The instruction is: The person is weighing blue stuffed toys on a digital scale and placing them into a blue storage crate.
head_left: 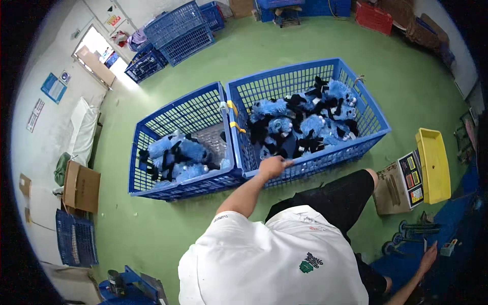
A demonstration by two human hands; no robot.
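Hands far apart: left hand [273,166] is out front at the near rim of the right-hand blue crate [325,154], close to that crate's near L corner; right hand [429,257] is way off to the lower R, low over a dark blue surface [401,263]. L grip: fingers look partly curled at the rim, palm side hidden, so can't tell if it's actually holding the edge. R grip: looks narrow, w/ a thin pale strip [425,245] right by the fingertips; can't tell if it's held or just behind. Small pale green-grey item [448,248] is just beside R hand, dark wheeled frame [406,236] nr it too.

Blue-and-black plush toys [311,123] are in the right-hand crate, heaped mostly toward its R & far parts, approx. one layer or a bit more, lying every which way. Smaller plush pile [192,151] is in the left-hand blue crate [185,189], bunched toward its near L side. Crates stand side by side on green floor [157,239], yellow straps [233,124] at the adjoining sides.

R of the person's knee: cardboard box [389,190] w/ yellow tray [433,165] up against it. Far end: stacked blue crates [178,33] plus red crate [373,18], upper R.
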